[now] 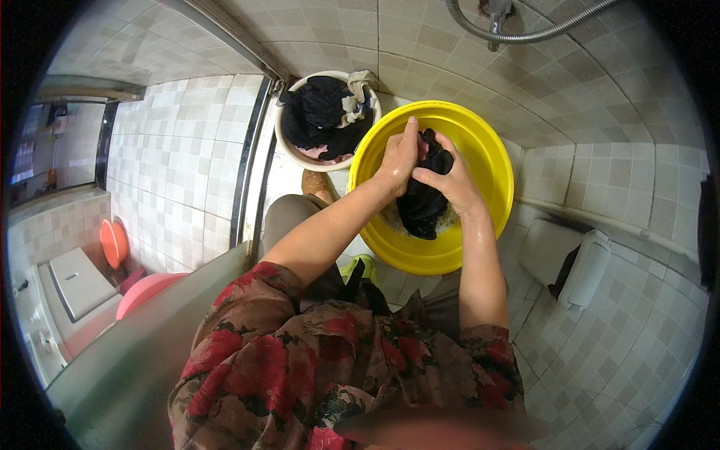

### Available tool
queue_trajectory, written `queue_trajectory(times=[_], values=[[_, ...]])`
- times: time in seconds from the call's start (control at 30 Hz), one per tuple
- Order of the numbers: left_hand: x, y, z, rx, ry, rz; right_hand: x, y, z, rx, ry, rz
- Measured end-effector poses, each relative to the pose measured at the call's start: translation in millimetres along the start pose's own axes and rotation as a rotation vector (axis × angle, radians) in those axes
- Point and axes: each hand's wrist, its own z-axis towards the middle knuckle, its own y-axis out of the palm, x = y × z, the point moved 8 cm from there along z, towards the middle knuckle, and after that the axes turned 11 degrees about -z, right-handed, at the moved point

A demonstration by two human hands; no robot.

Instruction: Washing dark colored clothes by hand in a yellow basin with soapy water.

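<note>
A wet black garment point(425, 201) is bunched up inside a yellow basin point(491, 161), its lower end hanging toward shallow sudsy water. My left hand point(400, 160) presses against the garment's left side, fingers together and partly hidden behind the cloth. From the right, my right hand point(455, 182) curls round the same garment, its thumb lying across the front. A bit of pink shows between the hands; what it is I cannot tell. What kind of garment the black cloth is does not show.
Left of the yellow basin stands a white basin point(284, 139) heaped with dark clothes point(319, 105) and a pale cloth point(352, 105). A shower hose point(540, 34) hangs from the tiled wall. A glass panel point(165, 330) rises at left; a white lidded bin point(585, 270) is at right.
</note>
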Motion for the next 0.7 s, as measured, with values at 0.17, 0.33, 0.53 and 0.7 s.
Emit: queue_trajectory(times=[0.17,0.33,0.53,0.7], values=[[18,6,3,-0.135,0.254,0.024,-17,-22,-1,0.417,-0.041,0.070],[4,35,-7,-0.522,0.287,0.220,-2,-61,-15,0.656,0.039,0.430],[18,30,-20,-0.300,0.732,0.933,-3,-81,-29,0.765,0.056,0.684],[-16,24,-16,-0.421,0.410,1.169,7,-100,-33,0.751,0.044,0.841]])
